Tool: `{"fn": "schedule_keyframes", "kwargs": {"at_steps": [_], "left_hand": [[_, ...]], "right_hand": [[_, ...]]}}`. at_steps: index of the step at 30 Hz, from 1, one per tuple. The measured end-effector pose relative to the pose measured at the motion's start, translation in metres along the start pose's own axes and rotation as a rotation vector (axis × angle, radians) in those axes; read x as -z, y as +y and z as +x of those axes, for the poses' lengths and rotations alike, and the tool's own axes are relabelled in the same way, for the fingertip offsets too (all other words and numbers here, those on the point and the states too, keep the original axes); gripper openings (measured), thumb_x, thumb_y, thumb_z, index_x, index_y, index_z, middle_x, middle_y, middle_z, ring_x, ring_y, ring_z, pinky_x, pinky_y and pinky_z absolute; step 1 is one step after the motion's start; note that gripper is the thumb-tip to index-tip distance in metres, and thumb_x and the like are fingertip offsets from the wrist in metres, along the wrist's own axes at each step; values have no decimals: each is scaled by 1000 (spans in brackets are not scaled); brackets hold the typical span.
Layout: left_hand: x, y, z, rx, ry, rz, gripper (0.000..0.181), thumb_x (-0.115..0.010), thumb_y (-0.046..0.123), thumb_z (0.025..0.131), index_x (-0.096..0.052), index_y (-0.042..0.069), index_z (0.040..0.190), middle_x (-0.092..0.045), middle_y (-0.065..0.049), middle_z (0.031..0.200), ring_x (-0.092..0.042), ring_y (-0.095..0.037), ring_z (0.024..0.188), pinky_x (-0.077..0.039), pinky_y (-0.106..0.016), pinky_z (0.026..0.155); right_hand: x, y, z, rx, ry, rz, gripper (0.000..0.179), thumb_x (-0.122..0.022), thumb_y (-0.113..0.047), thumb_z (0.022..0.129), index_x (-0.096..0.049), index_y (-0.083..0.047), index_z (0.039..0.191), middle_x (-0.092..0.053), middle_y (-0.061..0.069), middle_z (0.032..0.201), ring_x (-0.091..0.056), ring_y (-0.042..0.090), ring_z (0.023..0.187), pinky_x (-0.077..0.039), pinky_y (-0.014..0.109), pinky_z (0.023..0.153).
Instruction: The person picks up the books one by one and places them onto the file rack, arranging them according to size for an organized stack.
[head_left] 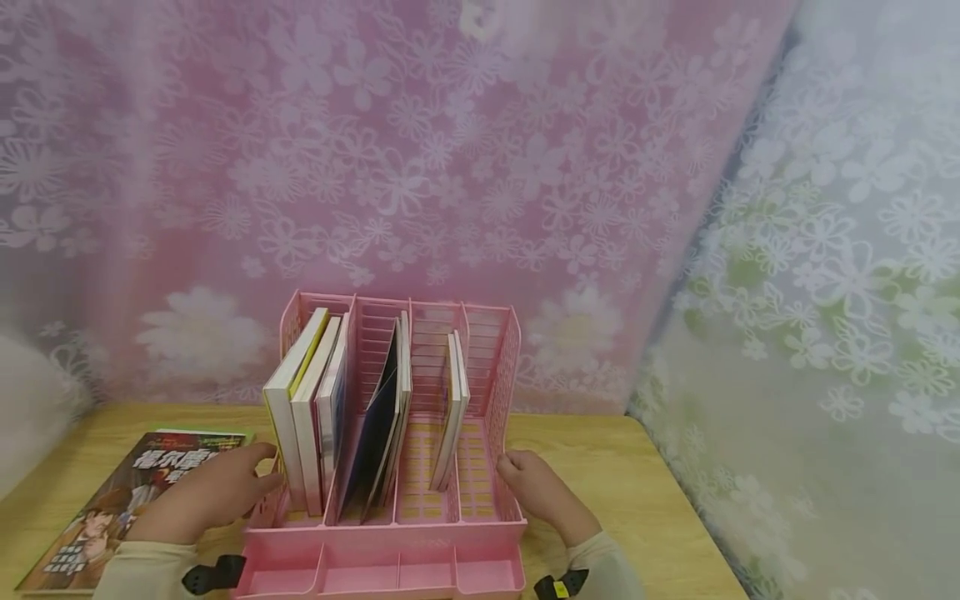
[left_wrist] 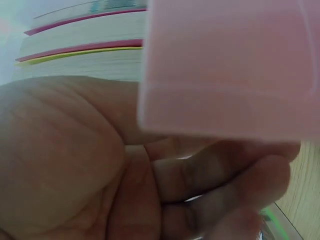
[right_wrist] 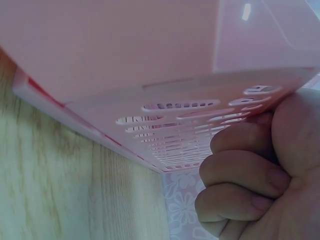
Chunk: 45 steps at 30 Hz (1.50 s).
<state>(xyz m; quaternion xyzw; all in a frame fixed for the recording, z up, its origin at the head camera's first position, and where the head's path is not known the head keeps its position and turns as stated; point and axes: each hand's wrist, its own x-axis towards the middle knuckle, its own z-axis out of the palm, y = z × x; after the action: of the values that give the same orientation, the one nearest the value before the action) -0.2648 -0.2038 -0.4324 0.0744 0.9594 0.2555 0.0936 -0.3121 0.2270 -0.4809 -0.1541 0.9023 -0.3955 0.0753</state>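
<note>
A pink plastic desktop book rack (head_left: 423, 533) stands on the table, divided into upright slots with shallow trays along its front. At its left side wall my left hand (head_left: 217, 487) grips the edge, thumb toward the books and fingers outside. My right hand (head_left: 543, 492) pinches the edge of the right side wall, its other fingers curled in the right wrist view. Thick white-paged books (head_left: 303, 417) lean in the left slot. Dark-covered thin books (head_left: 375, 442) tilt in the second slot, and two slim books (head_left: 452, 408) stand farther right.
A comic-style book (head_left: 112, 508) with a dark, illustrated cover lies flat on the wooden table (head_left: 600, 467), partly under my left forearm. Behind the table hangs a pink floral curtain (head_left: 450, 167); a pale floral curtain (head_left: 840, 292) borders the right edge.
</note>
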Motion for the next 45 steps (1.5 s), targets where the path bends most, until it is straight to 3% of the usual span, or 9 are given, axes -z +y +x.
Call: {"fn": "schedule_keyframes", "kwargs": {"at_steps": [8, 18, 23, 25, 27, 36, 42, 45], "left_hand": [[1, 2, 2, -1, 21, 62, 52, -64, 33, 101, -60, -9, 132, -66, -30, 124, -64, -50, 112, -50, -68, 89], [1, 3, 3, -3, 39, 52, 49, -65, 30, 100, -62, -8, 131, -67, -30, 123, -65, -50, 110, -51, -68, 88], [1, 3, 4, -1, 36, 46, 50, -65, 31, 100, -62, -8, 131, -67, -30, 123, -66, -49, 109, -52, -67, 87], [1, 3, 4, 1, 33, 47, 50, -65, 31, 100, -62, -7, 132, -67, -30, 124, -66, -49, 109, -52, -67, 87], [1, 2, 4, 5, 31, 49, 50, -65, 31, 100, -62, -8, 132, -66, -30, 124, -66, -49, 109, -52, -67, 87], [2, 3, 2, 0, 34, 49, 48, -67, 30, 99, -63, -7, 130, -68, -29, 121, -67, -48, 106, -52, -66, 87], [6, -5, 1, -29, -21, -64, 55, -61, 32, 104, -56, -11, 136, -69, -25, 119, -72, -26, 86, -56, -59, 84], [9, -10, 1, 6, -49, -136, 59, -52, 30, 108, -43, -14, 145, -72, -16, 106, -68, -19, 77, -57, -50, 76]], "right_hand": [[-1, 0, 1, -9, 17, -1, 44, -40, -24, 109, -39, -14, 66, -35, -4, 60, -30, 12, 54, -31, 28, 53], [2, -1, 3, 8, -1, -17, 46, -36, -25, 113, -54, -5, 75, -39, -2, 64, -36, 14, 58, -38, 32, 57], [5, 1, 2, 39, -22, -3, 48, -35, -29, 114, -69, 0, 98, -67, 8, 85, -62, 21, 83, -54, 46, 82], [5, 1, 2, 53, -22, 1, 47, -36, -29, 114, -72, 0, 110, -73, 13, 102, -68, 30, 104, -51, 55, 98], [4, 1, 2, 60, -29, 12, 47, -36, -29, 114, -72, 0, 116, -73, 15, 109, -66, 37, 116, -46, 61, 104], [3, 2, 1, 53, -43, 43, 48, -33, -29, 114, -72, 1, 118, -74, 15, 109, -66, 38, 117, -46, 62, 104], [1, 4, 0, 39, -37, 44, 48, -34, -30, 114, -72, -1, 114, -74, 14, 109, -65, 38, 118, -44, 63, 105], [0, 4, 0, 38, -35, 39, 48, -34, -30, 114, -72, 0, 111, -73, 14, 108, -66, 37, 116, -46, 61, 104]]}}
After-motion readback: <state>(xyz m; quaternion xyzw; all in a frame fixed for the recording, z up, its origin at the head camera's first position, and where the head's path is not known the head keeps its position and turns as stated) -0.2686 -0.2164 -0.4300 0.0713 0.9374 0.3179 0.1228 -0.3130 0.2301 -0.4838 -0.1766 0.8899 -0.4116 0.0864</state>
